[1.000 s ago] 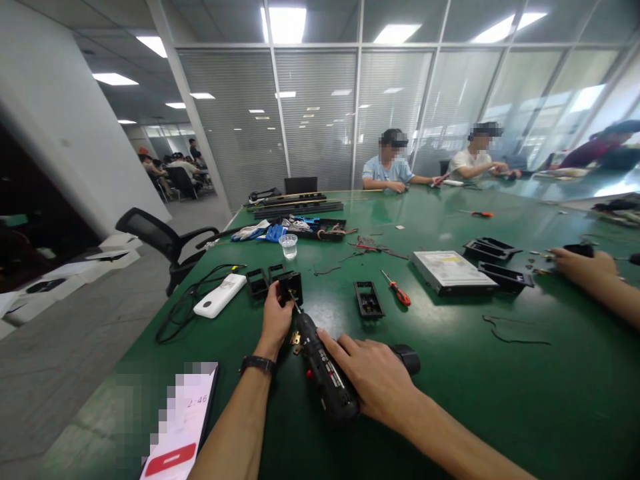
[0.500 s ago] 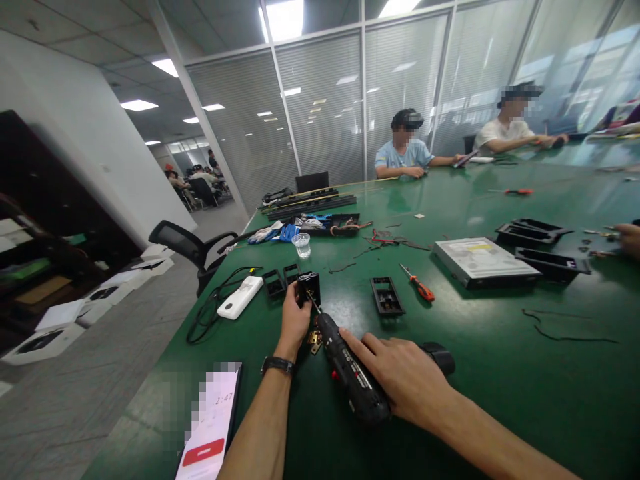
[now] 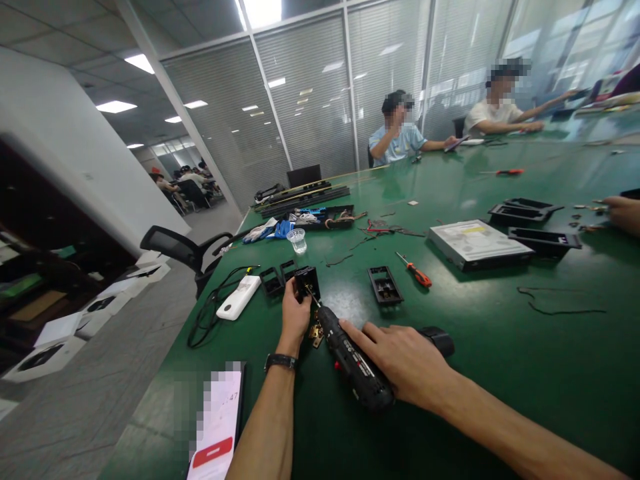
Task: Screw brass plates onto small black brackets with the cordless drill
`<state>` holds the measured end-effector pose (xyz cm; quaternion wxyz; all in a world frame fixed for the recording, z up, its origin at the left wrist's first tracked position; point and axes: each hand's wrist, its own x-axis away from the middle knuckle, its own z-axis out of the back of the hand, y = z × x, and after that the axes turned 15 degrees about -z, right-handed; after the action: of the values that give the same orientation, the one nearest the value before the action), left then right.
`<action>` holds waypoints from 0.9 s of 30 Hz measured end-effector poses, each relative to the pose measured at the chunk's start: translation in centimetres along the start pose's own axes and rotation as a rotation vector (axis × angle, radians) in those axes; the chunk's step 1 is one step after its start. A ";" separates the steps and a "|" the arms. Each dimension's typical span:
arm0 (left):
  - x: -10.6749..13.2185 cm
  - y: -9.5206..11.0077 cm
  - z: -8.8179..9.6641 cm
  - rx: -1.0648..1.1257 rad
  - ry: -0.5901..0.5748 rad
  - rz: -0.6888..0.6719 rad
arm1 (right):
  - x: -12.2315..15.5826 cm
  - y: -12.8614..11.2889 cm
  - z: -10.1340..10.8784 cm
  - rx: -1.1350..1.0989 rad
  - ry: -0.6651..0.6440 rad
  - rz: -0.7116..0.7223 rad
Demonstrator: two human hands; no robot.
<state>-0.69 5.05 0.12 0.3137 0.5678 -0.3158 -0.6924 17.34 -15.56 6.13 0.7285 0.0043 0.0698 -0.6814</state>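
My left hand (image 3: 296,310) grips a small black plastic housing (image 3: 307,281), tilted up off the green table. My right hand (image 3: 400,363) is wrapped round a black electric screwdriver (image 3: 353,360), its index finger lying along the body. The bit of the tool reaches into the housing; whether it sits on a screw is too small to tell. Brass-coloured metal parts (image 3: 317,335) lie on the table just below the housing. Two black frames (image 3: 273,283) stand left of my left hand, and another black housing (image 3: 385,285) lies to the right.
Nearby are a white power bank (image 3: 239,298) with a black cable, a phone (image 3: 217,427), a plastic cup (image 3: 297,241) and an orange-handled screwdriver (image 3: 419,275). A disc drive (image 3: 480,245) and black trays (image 3: 544,242) lie right. Two people sit across; another person's hand (image 3: 624,213) shows at right.
My view has shifted slightly; both hands keep their hold on housing and tool. Across the table, one person has raised a hand to the head and the other has stretched out an arm.
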 end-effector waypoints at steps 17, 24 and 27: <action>0.0 -0.1 0.0 -0.014 0.003 0.001 | -0.1 0.4 -0.1 -0.034 -0.015 -0.001; -0.1 0.1 0.0 0.016 0.008 0.014 | -0.4 0.4 1.4 -0.110 -0.068 -0.016; -0.1 0.0 0.1 0.041 0.041 0.022 | -0.6 0.2 2.4 -0.218 -0.078 -0.038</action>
<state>-0.72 5.17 0.19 0.3159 0.5849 -0.3295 -0.6705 17.76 -15.15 8.56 0.7139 -0.1027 0.1152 -0.6830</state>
